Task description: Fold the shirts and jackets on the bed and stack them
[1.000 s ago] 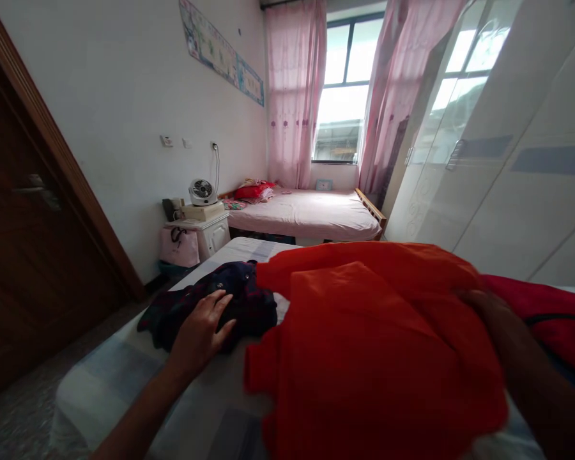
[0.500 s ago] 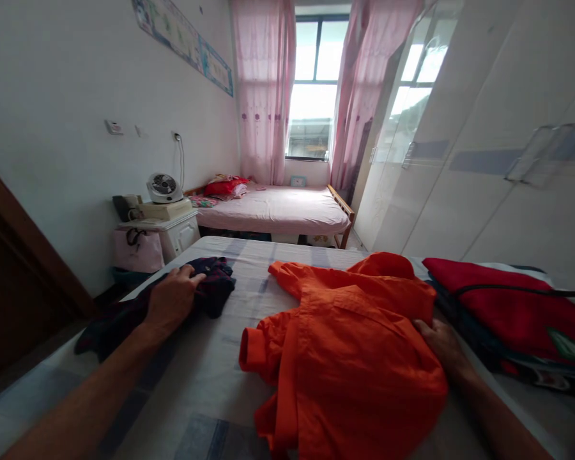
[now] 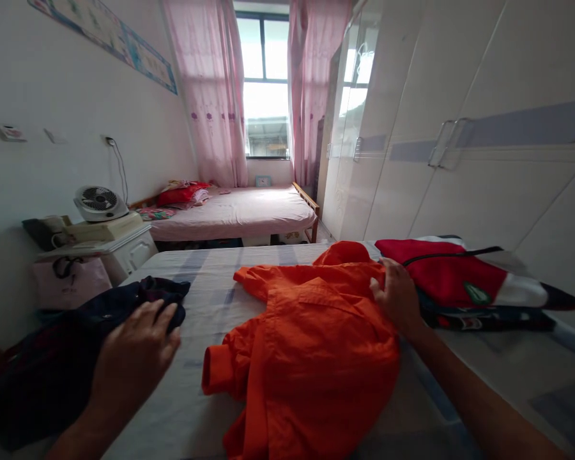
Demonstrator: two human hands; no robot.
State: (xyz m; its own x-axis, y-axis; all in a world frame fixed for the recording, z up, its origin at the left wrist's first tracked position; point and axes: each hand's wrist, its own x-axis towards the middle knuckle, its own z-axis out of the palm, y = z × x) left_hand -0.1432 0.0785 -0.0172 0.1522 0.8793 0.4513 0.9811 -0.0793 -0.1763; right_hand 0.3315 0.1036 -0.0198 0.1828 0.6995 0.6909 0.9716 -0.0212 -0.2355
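Note:
An orange long-sleeved garment (image 3: 316, 345) lies spread and creased on the near bed, with its rounded orange top part (image 3: 347, 253) at the far end. At its upper right edge is my right hand (image 3: 398, 297), thumb and fingers apart, touching the fabric and gripping none that I can see. My left hand (image 3: 137, 342) is beside a crumpled dark navy garment (image 3: 103, 313) at the left, fingers loosely bent and apart. Whether its fingertips touch the dark cloth is unclear.
Folded red, white and dark clothes (image 3: 453, 275) lie right of the orange garment on the pale sheet (image 3: 206, 281). A fan (image 3: 101, 202) stands on the bedside cabinet (image 3: 129, 249) at left. Beyond are a second bed (image 3: 249, 204) and, to the right, a white wardrobe (image 3: 412, 185).
The view has turned rightward. My left hand has come off the dark garment's end and nearer to me. My right hand has slid up the orange garment's right edge.

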